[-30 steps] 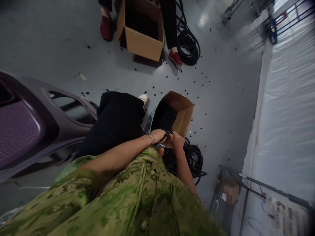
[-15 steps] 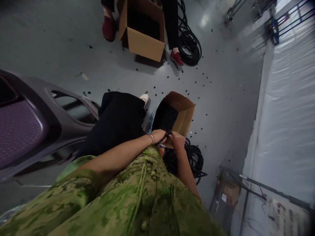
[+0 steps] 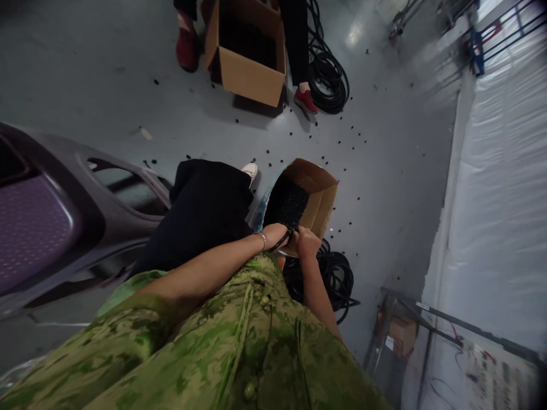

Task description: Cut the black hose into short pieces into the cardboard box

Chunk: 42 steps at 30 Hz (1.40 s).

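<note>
Over the near edge of an open cardboard box [image 3: 322, 196], my left hand [image 3: 274, 234] is closed around a thin black tube [image 3: 280, 242]. My right hand [image 3: 307, 243] is closed just beside it, fingers pinched at the tube's end. The two hands nearly touch, and the exact grip of the fingers is partly hidden. Inside the box lies a heap of small black pieces [image 3: 290, 202], too small to make out singly. Beside the box, partly under my right forearm, is a loose coil of black tubing [image 3: 339, 276].
Small black bits lie scattered on the grey floor [image 3: 384, 171]. Ahead, a person's legs and red shoes [image 3: 305, 101] flank a larger cardboard box [image 3: 252, 77] of black pieces, with another black coil [image 3: 329, 85] alongside. A purple-grey plastic chair [image 3: 106, 216] stands left, a metal frame [image 3: 423, 319] right.
My right hand has shifted very slightly left and down against my left hand. Both hands stay over the box's near edge, and the rest is nearly unchanged.
</note>
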Available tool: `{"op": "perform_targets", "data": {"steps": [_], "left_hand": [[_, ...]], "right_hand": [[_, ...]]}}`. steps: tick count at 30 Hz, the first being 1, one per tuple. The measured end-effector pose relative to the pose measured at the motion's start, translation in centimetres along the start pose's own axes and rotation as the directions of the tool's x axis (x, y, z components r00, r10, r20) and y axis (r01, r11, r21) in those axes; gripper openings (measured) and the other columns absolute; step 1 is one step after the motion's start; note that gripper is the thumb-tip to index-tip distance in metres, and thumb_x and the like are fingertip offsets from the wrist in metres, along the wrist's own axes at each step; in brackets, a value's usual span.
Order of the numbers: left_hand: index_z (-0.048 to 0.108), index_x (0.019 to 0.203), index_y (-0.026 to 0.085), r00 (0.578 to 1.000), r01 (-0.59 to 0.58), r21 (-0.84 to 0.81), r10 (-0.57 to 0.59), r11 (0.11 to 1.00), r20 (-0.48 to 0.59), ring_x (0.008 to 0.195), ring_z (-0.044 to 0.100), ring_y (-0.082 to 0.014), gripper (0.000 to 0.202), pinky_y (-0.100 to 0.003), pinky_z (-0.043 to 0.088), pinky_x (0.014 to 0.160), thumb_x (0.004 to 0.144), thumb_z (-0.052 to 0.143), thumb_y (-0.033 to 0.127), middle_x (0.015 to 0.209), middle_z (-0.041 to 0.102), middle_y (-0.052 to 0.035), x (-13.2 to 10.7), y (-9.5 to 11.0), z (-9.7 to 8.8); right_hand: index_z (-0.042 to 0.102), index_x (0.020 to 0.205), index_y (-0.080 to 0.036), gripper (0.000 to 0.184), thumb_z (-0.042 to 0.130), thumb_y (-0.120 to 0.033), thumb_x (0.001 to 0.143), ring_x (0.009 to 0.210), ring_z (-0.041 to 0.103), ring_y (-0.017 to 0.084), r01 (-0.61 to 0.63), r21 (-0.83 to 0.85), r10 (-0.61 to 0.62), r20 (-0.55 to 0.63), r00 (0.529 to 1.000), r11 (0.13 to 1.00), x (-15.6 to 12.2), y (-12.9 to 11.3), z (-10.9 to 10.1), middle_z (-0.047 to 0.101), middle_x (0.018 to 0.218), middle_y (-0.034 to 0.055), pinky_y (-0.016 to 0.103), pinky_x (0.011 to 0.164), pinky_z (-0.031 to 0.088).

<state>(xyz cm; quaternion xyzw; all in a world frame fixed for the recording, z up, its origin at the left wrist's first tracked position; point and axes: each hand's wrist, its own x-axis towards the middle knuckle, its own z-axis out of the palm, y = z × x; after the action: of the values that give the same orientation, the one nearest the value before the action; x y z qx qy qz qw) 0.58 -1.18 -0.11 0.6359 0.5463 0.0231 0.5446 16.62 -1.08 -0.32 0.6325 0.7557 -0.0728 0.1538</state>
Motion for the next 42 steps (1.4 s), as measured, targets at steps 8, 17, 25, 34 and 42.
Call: {"op": "perform_targets", "data": {"steps": [8, 17, 25, 34, 42], "left_hand": [[0.071, 0.104, 0.017, 0.992, -0.020, 0.049, 0.026, 0.999, -0.126, 0.087, 0.069, -0.0196, 0.029, -0.024, 0.048, 0.073, 0.089, 0.054, 0.034, 0.092, 0.075, -0.0068, -0.5, 0.3, 0.2], [0.070, 0.108, 0.018, 0.991, 0.028, 0.025, -0.025, 0.999, -0.128, 0.094, 0.070, -0.0210, 0.030, -0.023, 0.046, 0.073, 0.091, 0.052, 0.034, 0.101, 0.076, -0.0077, -0.1, 0.1, 0.2], [0.066, 0.116, 0.020, 0.994, -0.005, 0.025, 0.008, 1.000, -0.113, 0.097, 0.069, -0.0194, 0.032, -0.022, 0.046, 0.075, 0.091, 0.053, 0.035, 0.109, 0.074, -0.0061, -0.5, 0.4, -0.1], [0.063, 0.119, 0.019, 0.994, -0.041, 0.128, 0.053, 0.991, -0.092, 0.097, 0.069, -0.0219, 0.035, -0.025, 0.046, 0.074, 0.091, 0.053, 0.038, 0.108, 0.074, -0.0088, -1.0, 0.7, -0.1], [0.053, 0.132, 0.024, 0.992, -0.118, 0.143, 0.122, 0.983, -0.018, 0.102, 0.069, -0.0226, 0.044, -0.026, 0.049, 0.081, 0.089, 0.056, 0.035, 0.116, 0.071, -0.0080, -1.0, 0.5, 0.2]], "right_hand": [[0.070, 0.087, -0.021, 0.035, 0.047, -0.046, 0.094, 0.079, 0.062, 0.016, -0.094, 0.565, 0.123, -0.014, 0.992, 0.819, 0.5, 1.4, 2.2, 0.070, 0.080, 0.0026, 0.022, 0.068, 0.041], [0.064, 0.101, -0.018, 0.047, 0.062, -0.056, 0.074, 0.052, 0.049, 0.010, -0.273, 0.962, 0.109, 0.272, 0.956, -0.004, -0.9, 2.0, 4.2, 0.059, 0.069, -0.0038, 0.021, 0.051, 0.039], [0.055, 0.125, -0.022, 0.062, 0.058, -0.062, 0.078, 0.054, 0.056, 0.012, -0.337, 0.942, 0.011, 0.336, 0.942, 0.000, -2.1, 2.3, 3.9, 0.060, 0.071, -0.0047, 0.023, 0.050, 0.042], [0.051, 0.097, -0.023, 0.044, 0.054, -0.064, 0.080, 0.043, 0.041, 0.007, -0.240, 0.964, 0.216, 0.260, 0.941, -0.113, -0.2, 3.3, 2.3, 0.054, 0.065, -0.0077, 0.018, 0.040, 0.032], [0.055, 0.090, -0.021, 0.041, 0.064, -0.058, 0.075, 0.049, 0.047, 0.009, -0.148, 0.988, 0.150, 0.153, 0.977, -0.044, 1.0, 3.1, 0.9, 0.054, 0.064, -0.0062, 0.019, 0.042, 0.035]]}}
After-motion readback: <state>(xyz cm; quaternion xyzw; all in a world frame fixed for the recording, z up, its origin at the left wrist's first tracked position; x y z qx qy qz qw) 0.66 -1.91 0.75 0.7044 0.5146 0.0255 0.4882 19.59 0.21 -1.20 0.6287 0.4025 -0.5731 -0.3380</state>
